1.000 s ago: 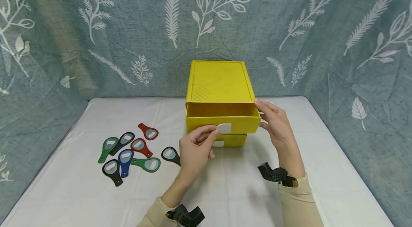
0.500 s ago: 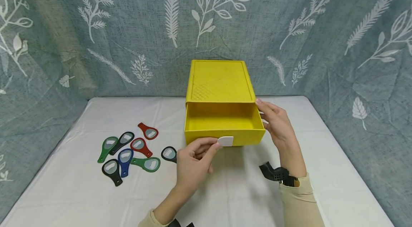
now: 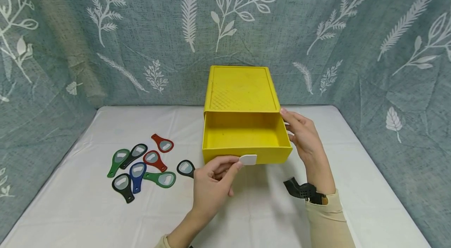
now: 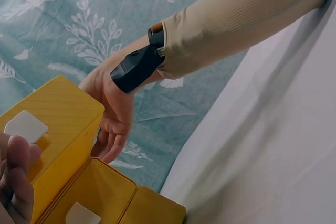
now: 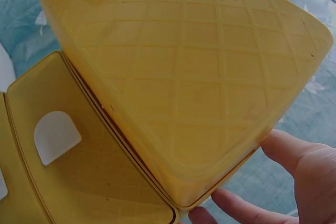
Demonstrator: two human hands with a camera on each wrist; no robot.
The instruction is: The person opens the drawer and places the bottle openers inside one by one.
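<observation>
A yellow drawer box [image 3: 242, 87] stands at the back of the table. Its top drawer [image 3: 269, 155] is pulled well out, and the inside looks bare. My left hand [image 3: 213, 187] pinches the white tab [image 3: 248, 159] on the drawer front between thumb and fingers. At the box's right side is my right hand [image 3: 305, 136], its thumb at the front edge and its fingers extended along the side wall. In the right wrist view the underside of the drawer [image 5: 210, 77] fills the upper part, above a shut lower drawer [image 5: 100, 166] with its own white tab [image 5: 56, 137].
Several bottle openers in red [image 3: 155, 160], green [image 3: 160, 179], blue [image 3: 137, 177] and black [image 3: 123, 187] lie on the white cloth to the left. Another black bottle opener [image 3: 185, 168] is partly behind my left hand. A patterned curtain [image 3: 141, 36] hangs behind the table.
My left hand has drawn the top drawer toward me, from slightly out to well out, which hides the lower drawer in the head view. The right hand has stayed at the box's side.
</observation>
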